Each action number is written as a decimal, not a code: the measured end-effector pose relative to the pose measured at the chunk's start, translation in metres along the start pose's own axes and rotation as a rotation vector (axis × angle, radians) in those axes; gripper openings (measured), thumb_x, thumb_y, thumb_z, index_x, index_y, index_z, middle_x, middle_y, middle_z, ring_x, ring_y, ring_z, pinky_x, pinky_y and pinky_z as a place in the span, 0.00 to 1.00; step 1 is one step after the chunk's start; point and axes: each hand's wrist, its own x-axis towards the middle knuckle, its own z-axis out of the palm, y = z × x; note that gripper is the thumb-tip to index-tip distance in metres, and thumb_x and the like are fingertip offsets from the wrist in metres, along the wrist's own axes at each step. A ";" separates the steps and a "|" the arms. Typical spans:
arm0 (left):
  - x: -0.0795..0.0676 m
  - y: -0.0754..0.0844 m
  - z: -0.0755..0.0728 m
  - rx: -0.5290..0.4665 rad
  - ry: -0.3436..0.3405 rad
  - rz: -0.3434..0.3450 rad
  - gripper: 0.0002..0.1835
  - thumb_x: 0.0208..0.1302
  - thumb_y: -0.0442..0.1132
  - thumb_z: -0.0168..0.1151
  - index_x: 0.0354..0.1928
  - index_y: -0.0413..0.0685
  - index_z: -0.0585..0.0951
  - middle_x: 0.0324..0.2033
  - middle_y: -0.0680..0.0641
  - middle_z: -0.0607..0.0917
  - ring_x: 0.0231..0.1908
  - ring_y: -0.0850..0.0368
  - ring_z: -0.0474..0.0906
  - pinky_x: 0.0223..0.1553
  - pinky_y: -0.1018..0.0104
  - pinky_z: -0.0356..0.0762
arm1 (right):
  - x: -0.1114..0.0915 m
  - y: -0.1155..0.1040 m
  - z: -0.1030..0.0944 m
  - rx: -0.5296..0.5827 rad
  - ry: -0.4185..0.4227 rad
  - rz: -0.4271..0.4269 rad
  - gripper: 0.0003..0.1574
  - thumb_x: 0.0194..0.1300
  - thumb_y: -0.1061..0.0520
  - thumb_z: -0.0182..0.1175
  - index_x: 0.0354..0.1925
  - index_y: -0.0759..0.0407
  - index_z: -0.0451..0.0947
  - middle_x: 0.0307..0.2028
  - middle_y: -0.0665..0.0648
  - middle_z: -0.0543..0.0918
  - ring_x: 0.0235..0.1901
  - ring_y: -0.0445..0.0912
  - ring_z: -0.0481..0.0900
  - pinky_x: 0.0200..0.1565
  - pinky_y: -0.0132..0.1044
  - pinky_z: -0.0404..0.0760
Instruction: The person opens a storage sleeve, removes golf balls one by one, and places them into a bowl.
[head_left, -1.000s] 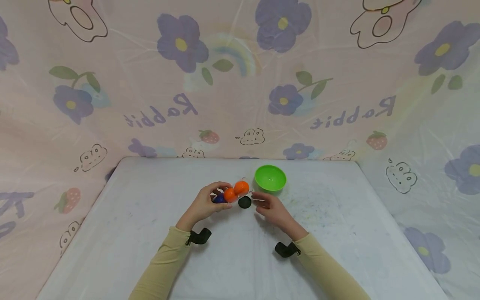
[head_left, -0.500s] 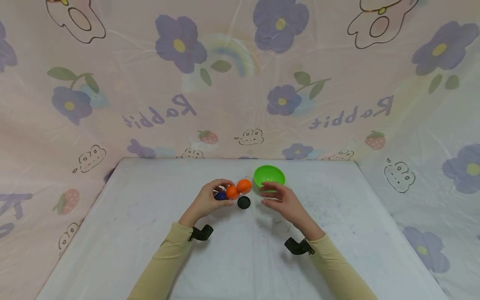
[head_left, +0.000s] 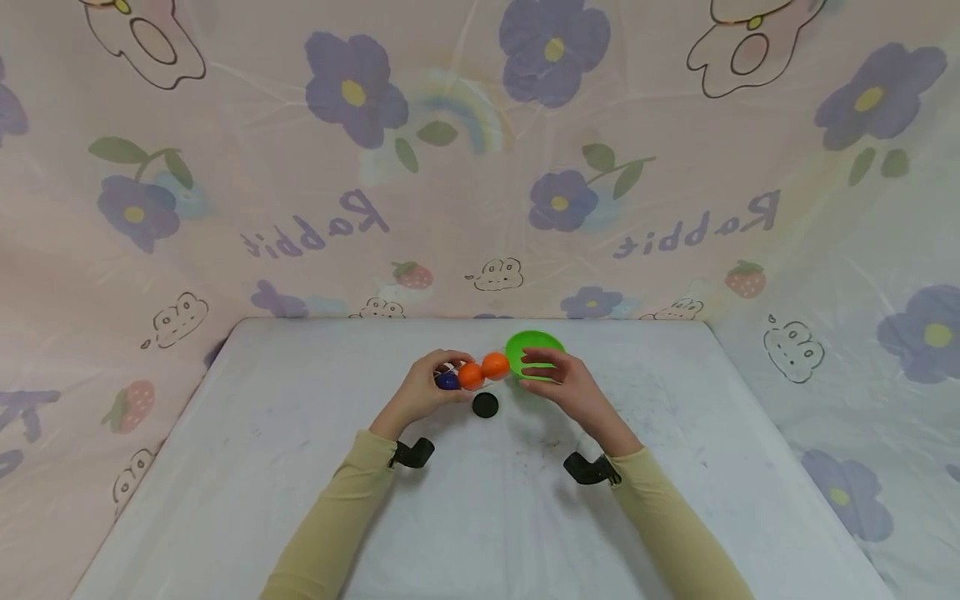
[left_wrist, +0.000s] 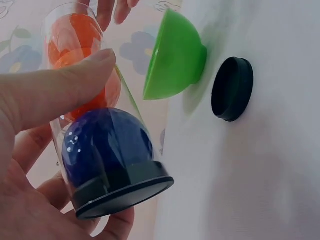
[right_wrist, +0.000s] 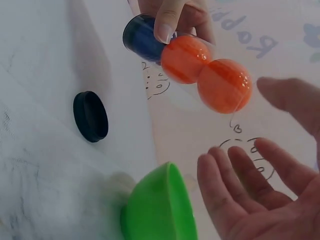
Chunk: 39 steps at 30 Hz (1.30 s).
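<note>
Since a second ago, the right hand [head_left: 567,383] has shifted from beside the black lid [head_left: 485,405] to near the green bowl [left_wrist: 175,60], fingers apart. Left hand [head_left: 422,388] fingers clamp the clear tube [left_wrist: 125,189] above the worktop [head_left: 480,521].

White table [head_left: 480,533] under the fingers [right_wrist: 212,185], surface scuffed to their right. Pale pink printed backdrop [head_left: 450,208] beyond them: purple flowers [head_left: 352,93], faded rainbow [head_left: 468,108], mirrored "Rabbit" lettering [head_left: 363,212]. Matching side sheets [head_left: 67,267] left and right of them, right one greyer. Light soft, shadows faint below them.
</note>
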 end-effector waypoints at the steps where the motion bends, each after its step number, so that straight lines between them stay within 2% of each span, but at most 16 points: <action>1: 0.001 -0.001 0.001 -0.001 -0.005 0.004 0.27 0.46 0.35 0.78 0.51 0.56 0.81 0.43 0.52 0.78 0.42 0.52 0.72 0.46 0.56 0.72 | 0.001 -0.002 0.001 0.006 -0.011 0.001 0.34 0.62 0.64 0.64 0.65 0.64 0.66 0.60 0.71 0.69 0.57 0.64 0.72 0.50 0.44 0.78; 4: 0.002 -0.003 0.002 -0.005 -0.022 0.002 0.27 0.46 0.34 0.78 0.51 0.55 0.81 0.43 0.51 0.78 0.42 0.51 0.71 0.47 0.56 0.72 | 0.002 -0.008 0.005 0.014 -0.035 0.005 0.32 0.62 0.65 0.63 0.63 0.68 0.66 0.59 0.72 0.70 0.54 0.64 0.74 0.50 0.47 0.77; 9: 0.003 -0.004 0.005 0.019 -0.028 0.005 0.27 0.45 0.34 0.78 0.51 0.54 0.82 0.43 0.51 0.78 0.42 0.52 0.72 0.47 0.57 0.71 | 0.003 -0.012 0.009 -0.005 -0.034 0.021 0.31 0.62 0.65 0.63 0.62 0.72 0.67 0.58 0.71 0.72 0.51 0.62 0.75 0.49 0.43 0.78; 13: 0.004 -0.003 0.006 0.046 -0.021 0.036 0.27 0.44 0.33 0.78 0.50 0.52 0.82 0.41 0.50 0.79 0.40 0.51 0.73 0.45 0.57 0.72 | 0.005 -0.009 0.010 -0.015 -0.019 0.053 0.31 0.62 0.64 0.64 0.62 0.71 0.69 0.57 0.69 0.73 0.51 0.61 0.76 0.48 0.41 0.78; 18: 0.005 -0.004 0.007 0.055 -0.032 0.041 0.27 0.43 0.33 0.79 0.50 0.51 0.82 0.41 0.50 0.79 0.39 0.52 0.72 0.44 0.59 0.72 | 0.007 -0.006 0.009 -0.032 -0.015 0.069 0.30 0.62 0.63 0.64 0.61 0.70 0.70 0.56 0.68 0.74 0.51 0.59 0.77 0.49 0.42 0.78; 22: 0.007 -0.004 0.007 0.066 -0.041 0.037 0.27 0.43 0.33 0.79 0.50 0.53 0.82 0.41 0.51 0.78 0.40 0.52 0.72 0.45 0.57 0.72 | 0.009 -0.002 0.008 -0.021 -0.023 0.081 0.29 0.62 0.63 0.65 0.60 0.68 0.72 0.56 0.65 0.75 0.50 0.56 0.78 0.50 0.43 0.78; 29: 0.012 0.000 0.004 0.098 -0.068 0.009 0.28 0.43 0.34 0.79 0.50 0.54 0.82 0.42 0.51 0.78 0.42 0.52 0.72 0.48 0.55 0.72 | 0.019 0.028 0.000 0.072 -0.043 0.084 0.29 0.62 0.64 0.64 0.60 0.67 0.71 0.57 0.64 0.74 0.52 0.56 0.77 0.55 0.55 0.71; 32: 0.015 0.003 0.002 0.136 -0.088 0.021 0.29 0.42 0.35 0.80 0.50 0.54 0.82 0.42 0.51 0.78 0.43 0.53 0.72 0.49 0.55 0.71 | 0.021 0.037 -0.002 0.084 -0.043 0.077 0.29 0.61 0.63 0.65 0.60 0.66 0.71 0.57 0.63 0.74 0.53 0.57 0.77 0.56 0.54 0.71; 39: 0.020 0.014 -0.004 0.212 -0.113 0.051 0.28 0.41 0.37 0.81 0.49 0.54 0.83 0.40 0.51 0.78 0.44 0.52 0.71 0.49 0.56 0.69 | 0.021 0.041 -0.004 0.118 -0.049 0.051 0.30 0.60 0.61 0.66 0.60 0.66 0.71 0.56 0.64 0.74 0.53 0.56 0.76 0.55 0.51 0.72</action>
